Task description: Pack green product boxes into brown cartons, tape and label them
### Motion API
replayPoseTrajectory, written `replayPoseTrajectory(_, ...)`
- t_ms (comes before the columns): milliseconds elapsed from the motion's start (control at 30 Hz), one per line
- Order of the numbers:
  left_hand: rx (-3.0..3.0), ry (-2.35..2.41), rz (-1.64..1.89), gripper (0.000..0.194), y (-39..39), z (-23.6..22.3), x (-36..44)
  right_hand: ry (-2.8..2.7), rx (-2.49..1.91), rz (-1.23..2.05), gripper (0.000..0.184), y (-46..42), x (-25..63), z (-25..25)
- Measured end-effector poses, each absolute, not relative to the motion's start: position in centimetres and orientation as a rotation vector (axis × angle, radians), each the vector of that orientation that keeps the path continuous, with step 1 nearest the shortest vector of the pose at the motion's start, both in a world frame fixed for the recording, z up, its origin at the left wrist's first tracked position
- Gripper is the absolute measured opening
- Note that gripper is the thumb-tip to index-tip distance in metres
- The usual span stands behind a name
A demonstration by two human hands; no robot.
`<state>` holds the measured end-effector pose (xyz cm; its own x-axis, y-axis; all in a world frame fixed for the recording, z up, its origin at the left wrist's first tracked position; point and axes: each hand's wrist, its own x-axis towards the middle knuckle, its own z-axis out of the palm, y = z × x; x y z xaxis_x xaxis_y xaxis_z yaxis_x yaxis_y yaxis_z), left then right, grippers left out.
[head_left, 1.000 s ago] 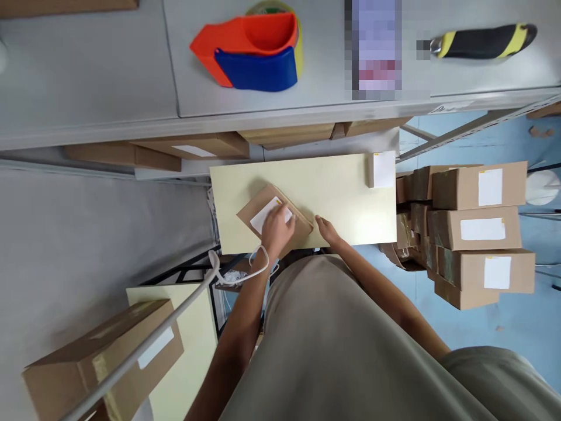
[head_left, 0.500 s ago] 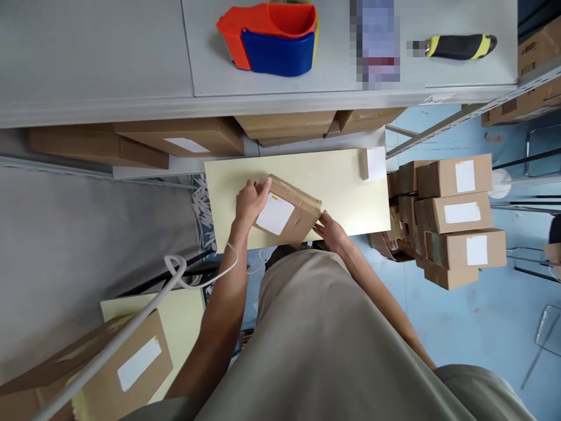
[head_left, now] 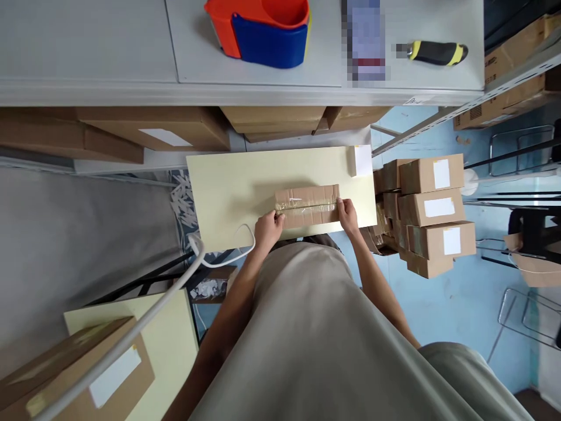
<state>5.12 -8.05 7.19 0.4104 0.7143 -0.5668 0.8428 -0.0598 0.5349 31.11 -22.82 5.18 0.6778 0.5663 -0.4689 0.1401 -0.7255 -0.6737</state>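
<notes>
- Carton (head_left: 307, 206): turned since the earlier frame, its taped side now showing instead of the white label; at the near edge of the table (head_left: 219, 187).
- Left hand (head_left: 268, 230): fingers closed on the carton's left end.
- Right hand (head_left: 349, 216): thumb and fingers pinching its right end.
- White box (head_left: 362, 161): table's far right corner.
- Pole (head_left: 131, 333): near left, its looped cord (head_left: 228, 263) beside the left forearm.
- Stacked boxes (head_left: 433, 207): right of the table.
</notes>
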Motion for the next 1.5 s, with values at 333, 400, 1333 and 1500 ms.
replayPoseTrajectory(333,0.959,0.964,0.009,0.091,-5.8,4.4,7.0,-0.665,-1.812,1.584,0.078,-22.1,34.2,5.7)
replayPoseTrajectory(400,0.899,0.970,-0.005,0.098,-5.7,4.4,7.1,-0.684,-1.755,1.654,0.073,-22.0,35.0,5.8)
replayPoseTrajectory(1333,1.929,1.574,0.262,0.097,-8.9,5.1,13.5,-1.537,-2.062,1.000,0.069,-18.8,50.6,2.0)
replayPoseTrajectory(1500,2.010,1.313,0.268,0.079,-8.6,6.9,23.3,-1.569,-2.161,0.890,0.077,-13.5,57.4,0.6)
